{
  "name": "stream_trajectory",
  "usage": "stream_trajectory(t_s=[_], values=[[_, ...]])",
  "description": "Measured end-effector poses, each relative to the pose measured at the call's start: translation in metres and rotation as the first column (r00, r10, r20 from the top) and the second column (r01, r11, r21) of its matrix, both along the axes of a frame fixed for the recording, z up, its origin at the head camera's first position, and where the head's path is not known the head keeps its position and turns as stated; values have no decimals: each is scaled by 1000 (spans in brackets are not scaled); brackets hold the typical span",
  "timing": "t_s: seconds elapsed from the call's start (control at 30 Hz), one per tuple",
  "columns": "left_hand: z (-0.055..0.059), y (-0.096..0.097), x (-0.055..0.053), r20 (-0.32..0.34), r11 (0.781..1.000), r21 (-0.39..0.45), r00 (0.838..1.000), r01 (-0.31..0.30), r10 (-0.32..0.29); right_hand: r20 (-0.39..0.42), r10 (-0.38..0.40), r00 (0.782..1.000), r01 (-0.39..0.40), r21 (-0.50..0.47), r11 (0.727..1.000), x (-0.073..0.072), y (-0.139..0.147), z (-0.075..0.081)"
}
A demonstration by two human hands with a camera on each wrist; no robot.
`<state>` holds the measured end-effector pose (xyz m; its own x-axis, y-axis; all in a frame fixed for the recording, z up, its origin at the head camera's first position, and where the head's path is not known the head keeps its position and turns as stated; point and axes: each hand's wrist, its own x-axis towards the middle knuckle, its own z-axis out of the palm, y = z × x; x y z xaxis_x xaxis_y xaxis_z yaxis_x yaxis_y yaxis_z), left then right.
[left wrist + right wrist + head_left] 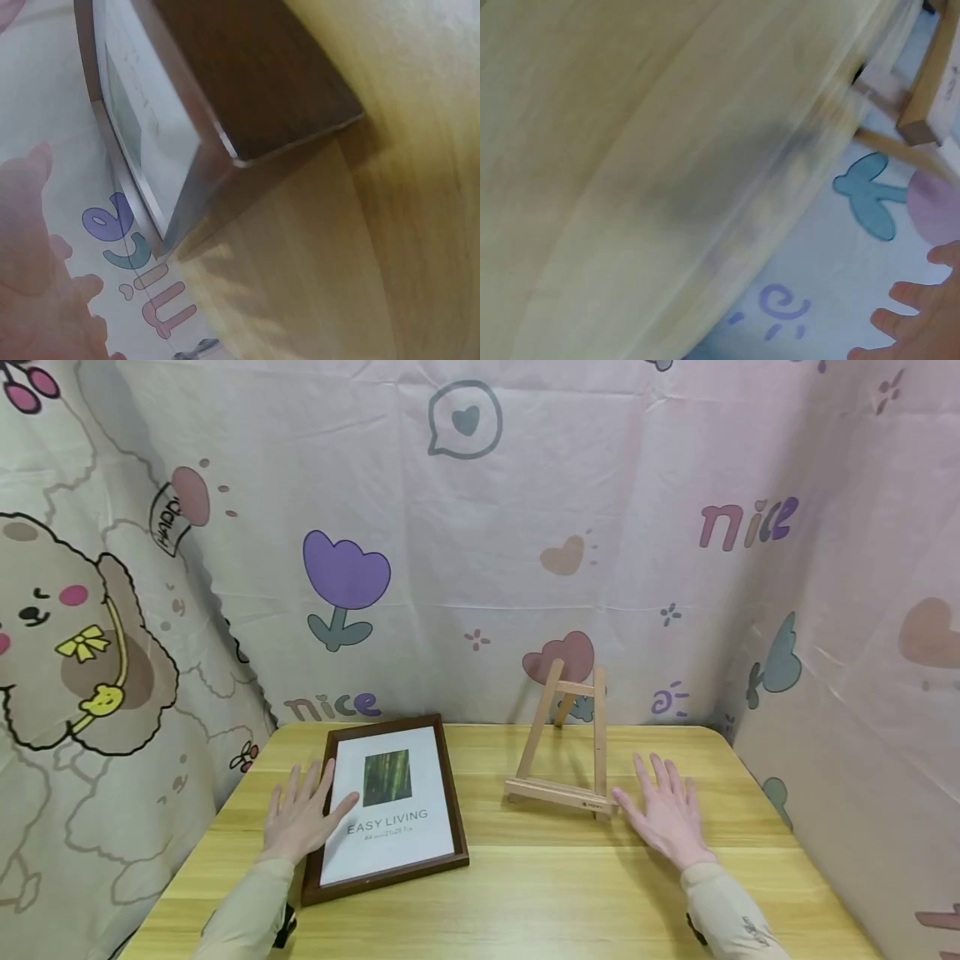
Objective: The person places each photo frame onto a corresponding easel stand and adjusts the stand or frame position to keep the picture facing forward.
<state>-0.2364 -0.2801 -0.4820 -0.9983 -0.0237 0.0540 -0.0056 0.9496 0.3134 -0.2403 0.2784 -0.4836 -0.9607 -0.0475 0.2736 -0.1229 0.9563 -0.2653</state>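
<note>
Empty and splayed, the left grip (300, 814) overlaps the picture frame (390, 853), contact unclear; the right grip (669, 817), likewise splayed, is beside the tabletop easel (558, 792), cropped in the right wrist view.

Between the picture frame (387, 793) and the easel (600, 735) I have a broad lane of bare tabletop (498, 877), running back to the hanging cloth (480, 527), which walls off the far edge. The frame blocks my left hand (300, 818) on its inner side; whether my left thumb (342, 810) touches it or hovers, I can't quite tell. The easel's ledge (562, 792) ends just beside the thumb of my right hand (666, 814), barring a straight slide leftward, though the near side gives me room round it. Its rear leg (566, 710) leans towards the cloth, cramping the way behind.
</note>
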Motion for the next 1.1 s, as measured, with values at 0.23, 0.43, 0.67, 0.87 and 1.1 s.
stream_trajectory(t_s=[0.23, 0.43, 0.67, 0.87, 1.1], values=[[4, -2, 5, 24, 996, 88, 1000, 13, -15, -38, 46, 998, -47, -21, 999, 3, -23, 10], [6, -6, 7, 45, 985, 163, 997, 56, -64, -143, 88, 986, -90, -5, 996, 4, -46, 13], [3, -12, 6, 27, 963, 256, 995, 88, -98, -178, 142, 974, -154, -54, 987, 6, -74, 15], [-2, -16, 7, 42, 929, 355, 990, 109, -133, -154, 223, 963, -246, -152, 957, 6, -96, 13], [-7, -19, 11, 90, 886, 453, 983, 103, -161, -43, 303, 952, -301, -317, 899, 5, -118, 10]])
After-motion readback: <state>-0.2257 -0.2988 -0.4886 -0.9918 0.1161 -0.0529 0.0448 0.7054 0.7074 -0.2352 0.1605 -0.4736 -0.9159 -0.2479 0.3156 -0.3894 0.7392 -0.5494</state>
